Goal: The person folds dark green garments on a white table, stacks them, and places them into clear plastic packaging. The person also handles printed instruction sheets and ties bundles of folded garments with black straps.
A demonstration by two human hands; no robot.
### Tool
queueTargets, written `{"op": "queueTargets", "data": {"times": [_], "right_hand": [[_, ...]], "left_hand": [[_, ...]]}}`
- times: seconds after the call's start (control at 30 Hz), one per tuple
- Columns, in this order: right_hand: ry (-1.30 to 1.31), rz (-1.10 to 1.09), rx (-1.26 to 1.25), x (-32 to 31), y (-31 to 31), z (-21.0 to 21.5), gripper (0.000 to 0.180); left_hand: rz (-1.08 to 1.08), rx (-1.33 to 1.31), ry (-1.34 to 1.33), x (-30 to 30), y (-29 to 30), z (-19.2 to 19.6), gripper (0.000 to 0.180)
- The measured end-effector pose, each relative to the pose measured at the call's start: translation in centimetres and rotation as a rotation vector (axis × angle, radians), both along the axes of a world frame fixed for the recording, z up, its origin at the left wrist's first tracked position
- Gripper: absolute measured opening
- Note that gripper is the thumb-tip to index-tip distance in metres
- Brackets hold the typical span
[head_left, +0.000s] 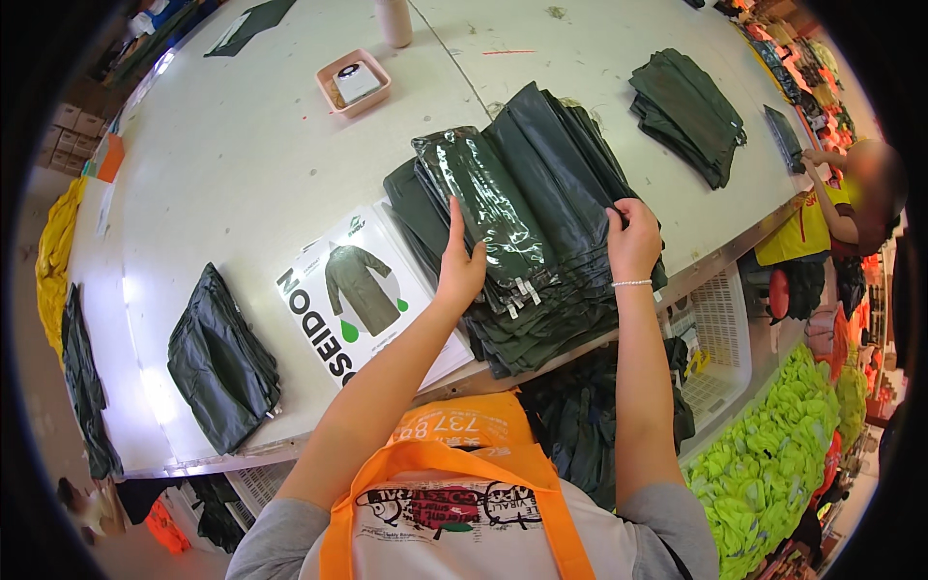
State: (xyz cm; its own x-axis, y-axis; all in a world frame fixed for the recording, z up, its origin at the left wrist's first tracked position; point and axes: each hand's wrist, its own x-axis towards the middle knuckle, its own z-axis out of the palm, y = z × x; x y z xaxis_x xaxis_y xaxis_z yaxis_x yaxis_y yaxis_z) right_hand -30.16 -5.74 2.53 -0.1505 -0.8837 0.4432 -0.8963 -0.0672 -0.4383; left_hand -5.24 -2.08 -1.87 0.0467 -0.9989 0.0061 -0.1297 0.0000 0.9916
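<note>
Folded dark green garments (pixel 556 174) with a smooth, coated look lie in a thick pile on the table in front of me. On the pile's left half rests a glossy folded garment (pixel 483 203), seemingly in clear plastic, with small white tags at its near end. My left hand (pixel 462 266) lies along that glossy garment's left edge, fingers straight and thumb apart. At the pile's right side, my right hand (pixel 635 242) has bent fingers pinching the edge of a folded dark green garment. White printed sheets (pixel 362 290) picturing a long coat lie stacked left of the pile.
More folded dark garments lie at left (pixel 224 358) and far right (pixel 688 116). A pink tray (pixel 355 82) and pale cup (pixel 393 21) stand farther back. Beside the table's right edge, a person (pixel 851 198) handles a dark piece. Below are a white crate (pixel 720 333) and neon-yellow garments (pixel 773 464).
</note>
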Motion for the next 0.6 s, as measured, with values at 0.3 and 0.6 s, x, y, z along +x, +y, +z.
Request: {"op": "queueTargets", "data": {"times": [0.3, 0.6], "right_hand": [[-0.1, 0.491, 0.159, 11.3, 6.0, -1.3, 0.019], [-0.397, 0.32, 0.16, 5.2, 5.5, 0.0, 0.024]], "left_hand": [[0.134, 0.12, 0.265, -0.5, -0.8, -1.3, 0.08], [0.184, 0.074, 0.649, 4.8, -0.8, 6.2, 0.081]]}}
